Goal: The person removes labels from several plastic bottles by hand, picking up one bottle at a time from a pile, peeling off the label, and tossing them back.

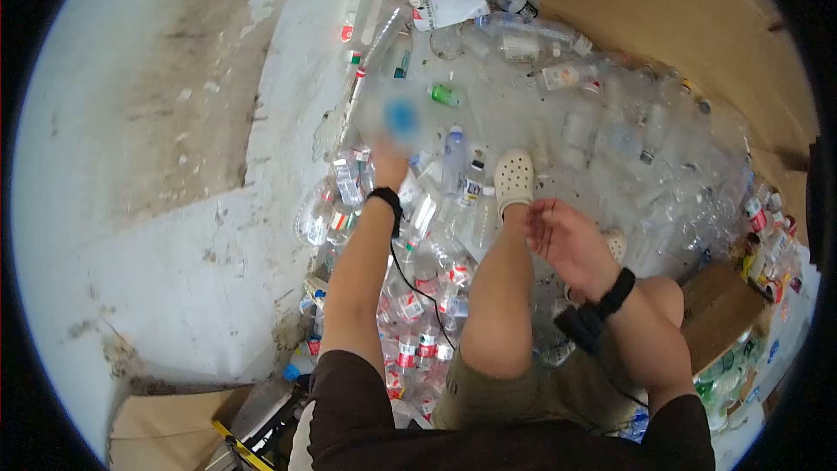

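Dark shirt (pixel 523 452) along the bottom edge, smeary bright-blue thing (pixel 402 115) upper centre, left hand (pixel 390 164) just below it, can't tell if it's gripped, right hand (pixel 565 240) kinda loose, fingers relaxed, mid-frame.

A dark brown short-sleeved T-shirt (pixel 350 394) is worn with olive shorts (pixel 501 394). Each wrist is circled by a black wristband (pixel 617 292); a thin black cable (pixel 417 288) is hung from the left. Perforated cream clogs (pixel 514 176) are worn below.
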Demonstrator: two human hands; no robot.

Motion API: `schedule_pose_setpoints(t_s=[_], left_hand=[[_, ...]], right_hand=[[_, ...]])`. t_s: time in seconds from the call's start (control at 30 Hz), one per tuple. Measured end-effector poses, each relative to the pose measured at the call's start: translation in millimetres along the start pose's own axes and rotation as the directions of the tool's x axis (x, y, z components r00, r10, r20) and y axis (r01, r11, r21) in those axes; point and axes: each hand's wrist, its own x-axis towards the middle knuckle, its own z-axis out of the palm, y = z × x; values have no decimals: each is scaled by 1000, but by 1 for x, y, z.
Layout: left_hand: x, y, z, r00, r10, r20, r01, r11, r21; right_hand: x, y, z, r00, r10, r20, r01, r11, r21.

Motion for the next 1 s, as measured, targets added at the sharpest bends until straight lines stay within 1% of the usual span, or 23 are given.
schedule_pose_setpoints(t_s=[0.03, 0.07, 0.1, 0.13, 0.17, 0.2, 0.27, 0.3, 0.37, 0.43, 0.5, 0.53, 0.57, 0.6, 0.63, 0.67, 0.7, 0.73, 0.77, 0.8, 0.9, 0.93, 1.0], left_hand=[[33, 2, 0, 995, -59, -78, 48, 990, -129], [72, -12, 5, 973, -13, -232, -14, 993, -114], [97, -4, 1, 938, 24, -346, -36, 999, -28], [117, 12, -7, 891, 72, -449, -50, 997, 61], [134, 29, -14, 858, 146, -493, -59, 980, 188], [147, 46, -18, 822, 223, -524, -60, 949, 310], [164, 79, -15, 849, 49, -525, 133, 943, 304], [169, 85, -10, 860, 47, -508, 131, 942, 309], [179, 85, -2, 844, -159, -512, 338, 899, 279], [183, 69, 4, 844, -127, -520, 316, 903, 292], [162, 68, -2, 847, -206, -489, 386, 872, 301], [149, 62, -2, 835, -177, -521, 353, 898, 261], [137, 52, -4, 822, -197, -534, 354, 912, 208], [131, 24, -5, 836, -80, -543, 232, 948, 217], [109, 20, -11, 850, -95, -519, 135, 990, 39], [78, 23, -18, 873, -69, -483, -23, 983, -182], [36, 52, -36, 909, -92, -408, 18, 983, -180], [4, 55, -48, 945, -40, -324, -67, 948, -313], [-34, 79, -65, 961, -28, -274, -61, 948, -312], [-59, 68, -73, 968, 54, -245, -121, 956, -268], [-157, 122, -116, 903, 344, -258, -372, 926, -69], [-185, 139, -132, 905, 326, -275, -360, 929, -83], [-236, 169, -162, 816, 538, -212, -512, 842, 169]], right_hand=[[3, -2, 4, 1000, 4, -2, -4, 1000, 9], [4, -3, 7, 997, 32, -70, -31, 999, 15], [6, -5, 8, 989, 58, -136, -55, 998, 23], [6, -7, 6, 988, 61, -139, -57, 998, 32], [6, -8, 4, 987, 74, -141, -72, 997, 21], [5, -10, 2, 985, 87, -147, -87, 996, 11], [2, -17, 2, 978, 120, -173, -112, 992, 55], [0, -18, 1, 971, 149, -188, -135, 987, 90], [-4, -21, -3, 964, 154, -218, -135, 986, 97], [-6, -24, -6, 961, 139, -240, -121, 988, 91], [-8, -26, -6, 960, 108, -257, -93, 993, 71], [-8, -26, -5, 963, 102, -251, -88, 994, 68], [-8, -25, -4, 969, 69, -236, -60, 997, 45], [-8, -23, -4, 975, 37, -219, -33, 999, 23], [-8, -21, -5, 978, 27, -207, -24, 1000, 16], [-6, -20, -6, 985, 1, -175, -3, 1000, -9], [-5, -18, -7, 990, -20, -142, 15, 999, -35], [-4, -15, -10, 992, -27, -127, 21, 999, -50], [-3, -13, -15, 994, -64, -89, 53, 992, -117], [-4, -11, -15, 994, -96, -49, 85, 979, -186], [-24, -7, 3, 994, -90, 58, 98, 980, -171], [-35, -4, 9, 995, -80, 58, 90, 976, -196], [-65, 7, 18, 936, -154, 317, 217, 961, -172]])
